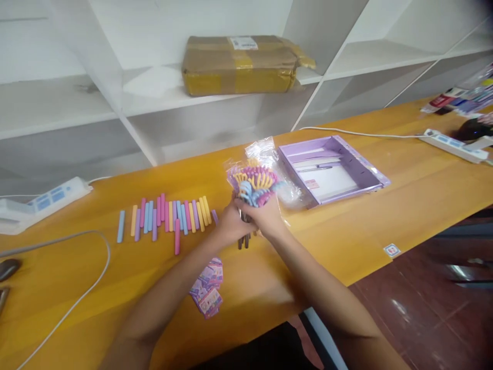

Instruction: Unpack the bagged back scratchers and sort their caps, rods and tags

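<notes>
My left hand and my right hand are wrapped together around a bundle of dark sticks. Colourful coiled tops in pink, yellow, blue and purple rise above the fingers. Clear plastic bags lie behind and beside the bundle. To the left, pink, blue, yellow and purple bars form an uneven row on the table. A pile of small purple printed cards lies near my left forearm. The open purple box is right of my hands, with a pen-like item inside.
On the wooden table, power strips stand at the left and right, with white cables. A taped brown carton rests on the white shelf behind. Packaged items are at the far right.
</notes>
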The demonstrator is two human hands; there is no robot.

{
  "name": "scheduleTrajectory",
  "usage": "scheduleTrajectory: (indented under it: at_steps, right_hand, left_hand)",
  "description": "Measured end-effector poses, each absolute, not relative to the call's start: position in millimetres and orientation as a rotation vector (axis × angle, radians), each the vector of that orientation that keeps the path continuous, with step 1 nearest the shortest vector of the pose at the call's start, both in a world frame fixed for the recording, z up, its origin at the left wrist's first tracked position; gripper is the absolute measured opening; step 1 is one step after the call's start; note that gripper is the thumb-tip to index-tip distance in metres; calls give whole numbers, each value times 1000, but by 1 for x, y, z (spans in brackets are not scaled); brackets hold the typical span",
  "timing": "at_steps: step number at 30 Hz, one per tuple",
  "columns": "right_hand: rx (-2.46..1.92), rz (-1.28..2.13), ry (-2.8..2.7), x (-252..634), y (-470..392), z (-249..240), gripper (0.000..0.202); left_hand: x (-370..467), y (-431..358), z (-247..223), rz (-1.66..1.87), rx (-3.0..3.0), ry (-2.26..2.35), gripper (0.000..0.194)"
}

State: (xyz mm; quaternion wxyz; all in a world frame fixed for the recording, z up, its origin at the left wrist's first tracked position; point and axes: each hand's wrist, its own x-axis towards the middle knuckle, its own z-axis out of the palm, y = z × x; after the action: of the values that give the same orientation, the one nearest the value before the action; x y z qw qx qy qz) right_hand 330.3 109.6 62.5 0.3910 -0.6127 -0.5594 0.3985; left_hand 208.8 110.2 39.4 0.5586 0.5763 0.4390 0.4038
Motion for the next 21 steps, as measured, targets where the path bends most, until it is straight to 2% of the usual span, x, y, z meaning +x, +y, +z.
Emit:
scheduleTrajectory:
  at_steps: [2, 8, 12, 17, 21]
  right_hand:
    - [-1432, 1094, -1260, 325, 127, 69, 48]
    - [-1391, 1488, -1076, 316, 193, 66, 17]
    - [-1463, 1502, -1152, 308, 220, 63, 14]
    - [-1575, 1439, -1279, 294, 233, 60, 7]
    - [-1724, 1336, -1447, 282, 236, 54, 9]
  left_hand:
    - [209, 116, 40, 978, 1387, 1080, 60]
    - [194, 129, 32, 854, 1376, 1353, 38]
    - [173, 126, 35, 848, 1437, 1396, 42]
    - [141, 92, 41, 909, 2094, 1574, 58]
    - [121, 68, 38, 644, 2579, 1315, 41]
